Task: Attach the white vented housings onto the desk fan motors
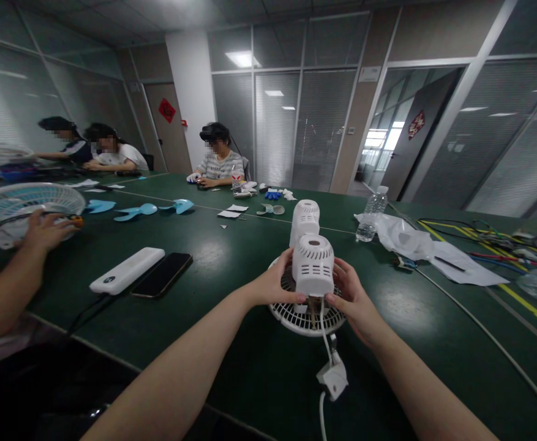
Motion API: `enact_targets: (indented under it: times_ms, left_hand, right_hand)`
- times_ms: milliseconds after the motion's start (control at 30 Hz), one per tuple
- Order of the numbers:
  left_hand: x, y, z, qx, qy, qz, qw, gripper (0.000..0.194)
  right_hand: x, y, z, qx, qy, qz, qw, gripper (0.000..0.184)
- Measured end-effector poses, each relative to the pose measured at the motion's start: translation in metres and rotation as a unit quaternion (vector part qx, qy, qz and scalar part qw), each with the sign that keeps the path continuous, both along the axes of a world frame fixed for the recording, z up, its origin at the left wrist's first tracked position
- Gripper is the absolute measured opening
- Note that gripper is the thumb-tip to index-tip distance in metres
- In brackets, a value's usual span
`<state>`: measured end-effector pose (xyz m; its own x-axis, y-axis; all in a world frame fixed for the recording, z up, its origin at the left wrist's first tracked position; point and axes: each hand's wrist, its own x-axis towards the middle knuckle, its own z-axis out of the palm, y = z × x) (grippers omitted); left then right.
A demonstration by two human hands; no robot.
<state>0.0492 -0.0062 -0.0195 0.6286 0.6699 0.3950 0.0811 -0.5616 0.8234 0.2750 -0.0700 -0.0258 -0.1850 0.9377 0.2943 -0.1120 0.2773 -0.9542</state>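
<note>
Centrally, near the front edge of the green table (231, 257), a small white fan motor housing (313, 264) stands upright on a round white rear grille (302, 318) that lies flat on the tabletop. Left hand (275, 283) grips the housing's left flank, thumb hooked to the near lower edge, fingers curled round the far side and partly hidden. Right hand (351, 297) mirrors it on the right flank, thumb on the near lower corner, fingers wrapped behind. Both hands are closed onto the housing, neither wide nor slack. Long axis of the housing runs vertical, domed vented end up, base down onto the grille centre; so the part sits directly between the two palms, neither hand nearer than the other. White power cord (325, 340) drops from the housing's base toward the near side, over the grille rim, to an inline switch block (333, 376) lying on the table. A second white housing (305, 222) stands just behind the held one, apart from both hands. Far left, another person's hand (45, 228) rests on a separate fan grille (24, 202). Left of centre lie a white power bank (127, 270) and a black phone (162, 274), side by side; a water bottle (371, 214) stands to the far right. Whether the housing is seated in the grille or only resting on it cannot be told.
</note>
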Motion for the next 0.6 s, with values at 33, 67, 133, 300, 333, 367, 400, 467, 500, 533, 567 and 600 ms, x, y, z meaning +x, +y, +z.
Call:
enact_targets:
  times_ms: [33, 67, 133, 300, 333, 367, 400, 467, 500, 533, 567, 600]
  left_hand:
    - [-0.0001, 0.0004, -0.0005, -0.001, 0.001, 0.002, 1.0, 0.108]
    - [-0.0003, 0.0007, -0.0008, -0.003, 0.005, 0.001, 1.0, 0.109]
    - [-0.0009, 0.0005, -0.0001, -0.005, 0.012, 0.0, 1.0, 0.111]
    - [-0.0014, -0.0026, 0.0043, 0.012, 0.031, -0.003, 0.999, 0.113]
    - [-0.0012, -0.0031, 0.0046, 0.015, 0.033, -0.001, 0.999, 0.113]
    - [-0.001, -0.0034, 0.0046, 0.018, 0.034, 0.001, 0.999, 0.114]
    - [-0.0007, -0.0035, 0.0043, 0.021, 0.035, 0.004, 0.999, 0.115]
    - [-0.0002, -0.0034, 0.0032, 0.024, 0.034, 0.008, 0.999, 0.117]
    - [-0.0001, -0.0034, 0.0028, 0.024, 0.035, 0.01, 0.999, 0.117]
    - [-0.0001, -0.0034, 0.0025, 0.025, 0.037, 0.011, 0.999, 0.117]
    - [-0.0002, -0.0036, 0.0024, 0.026, 0.039, 0.011, 0.999, 0.116]
    - [-0.0003, -0.0038, 0.0026, 0.029, 0.041, 0.011, 0.999, 0.116]
  right_hand:
    - [0.0004, 0.0002, 0.0003, 0.002, -0.001, 0.003, 1.0, 0.074]
    - [0.0007, 0.0004, 0.0006, 0.005, -0.002, 0.007, 1.0, 0.075]
    - [0.0016, 0.0007, 0.0009, 0.009, -0.008, 0.016, 1.0, 0.079]
    - [0.0028, 0.0013, -0.0019, 0.024, -0.033, 0.029, 0.999, 0.08]
    - [0.0026, 0.0015, -0.0029, 0.027, -0.039, 0.026, 0.999, 0.08]
    - [0.0022, 0.0018, -0.0038, 0.029, -0.044, 0.022, 0.998, 0.08]
    - [0.0018, 0.0021, -0.0047, 0.03, -0.05, 0.017, 0.998, 0.081]
    - [0.0012, 0.0031, -0.0061, 0.027, -0.06, 0.005, 0.998, 0.083]
    - [0.0012, 0.0037, -0.0066, 0.024, -0.064, 0.001, 0.998, 0.084]
    - [0.0014, 0.0043, -0.0068, 0.02, -0.068, -0.001, 0.998, 0.084]
    - [0.0019, 0.0048, -0.0069, 0.017, -0.07, 0.0, 0.997, 0.084]
    - [0.0024, 0.0053, -0.0068, 0.015, -0.071, 0.002, 0.997, 0.085]
